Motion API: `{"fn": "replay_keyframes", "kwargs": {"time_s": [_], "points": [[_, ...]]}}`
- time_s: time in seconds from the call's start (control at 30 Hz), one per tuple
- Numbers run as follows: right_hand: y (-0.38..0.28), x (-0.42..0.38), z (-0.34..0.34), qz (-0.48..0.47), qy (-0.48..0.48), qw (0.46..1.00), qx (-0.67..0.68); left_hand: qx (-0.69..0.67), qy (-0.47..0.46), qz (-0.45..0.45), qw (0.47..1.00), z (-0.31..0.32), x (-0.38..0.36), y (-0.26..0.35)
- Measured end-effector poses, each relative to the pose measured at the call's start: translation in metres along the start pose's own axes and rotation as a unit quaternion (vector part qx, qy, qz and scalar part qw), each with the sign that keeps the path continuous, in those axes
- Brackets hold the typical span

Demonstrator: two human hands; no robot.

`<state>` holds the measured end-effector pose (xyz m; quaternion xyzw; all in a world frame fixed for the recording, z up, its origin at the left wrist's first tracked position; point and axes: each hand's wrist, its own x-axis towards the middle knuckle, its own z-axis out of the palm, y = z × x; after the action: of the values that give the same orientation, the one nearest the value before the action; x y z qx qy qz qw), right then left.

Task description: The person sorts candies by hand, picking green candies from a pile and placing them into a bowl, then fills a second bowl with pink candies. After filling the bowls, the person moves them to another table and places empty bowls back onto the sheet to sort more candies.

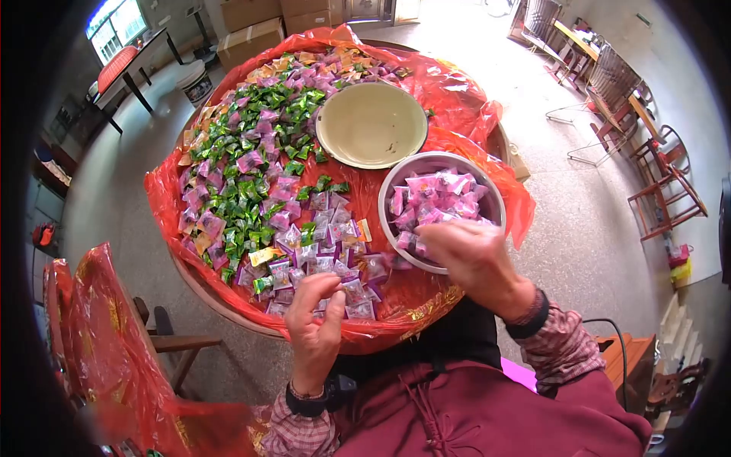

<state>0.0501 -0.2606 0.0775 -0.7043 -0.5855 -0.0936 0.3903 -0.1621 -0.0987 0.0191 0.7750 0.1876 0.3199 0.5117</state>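
My left hand (316, 331) is over the near edge of the round table, beside clear-and-purple wrapped packets (335, 263); thumb and fingers are apart and nothing shows between them. My right hand (480, 266) reaches over the near rim of a metal bowl (496, 190) of pink wrapped packets (438, 194). Its fingers are bent down and their tips are hidden, so what they hold, if anything, cannot be made out. Behind that bowl stands a cream enamel bowl (371, 126) with a few dark specks inside. Green wrapped packets (247, 175) lie mixed with pink and orange ones on red plastic sheeting (381, 194).
Red plastic (114, 335) drapes over something at the lower left, near a wooden stool (183, 343). A bucket (195, 80) and cardboard boxes (251, 42) stand behind the table. Folding chairs (613, 76) line the right side. A wooden piece (628, 362) is at the lower right.
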Motion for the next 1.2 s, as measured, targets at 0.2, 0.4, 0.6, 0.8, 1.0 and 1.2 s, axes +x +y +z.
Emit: {"fn": "replay_keyframes", "kwargs": {"time_s": [0.2,0.4,0.6,0.8,1.0,1.2], "points": [[0.003,-0.016,-0.033,0.049,0.05,0.995,-0.066,0.155,-0.026,0.04,0.987,0.013,-0.003,-0.002],[-0.027,-0.067,0.016,-0.002,-0.048,0.998,0.051,0.237,-0.063,0.118,0.962,0.027,0.006,0.001],[-0.021,-0.087,0.046,-0.006,-0.049,0.997,0.054,0.336,-0.186,0.132,0.914,0.053,0.04,-0.001],[-0.013,-0.097,0.052,-0.01,-0.039,0.998,0.057,0.482,-0.275,0.158,0.817,0.077,0.052,-0.026],[-0.013,-0.099,0.052,-0.01,-0.034,0.997,0.062,0.51,-0.25,0.176,0.804,0.076,0.045,-0.034],[-0.018,-0.094,0.049,0.001,-0.04,0.997,0.059,0.399,-0.216,0.166,0.876,0.061,0.044,-0.019]]}}
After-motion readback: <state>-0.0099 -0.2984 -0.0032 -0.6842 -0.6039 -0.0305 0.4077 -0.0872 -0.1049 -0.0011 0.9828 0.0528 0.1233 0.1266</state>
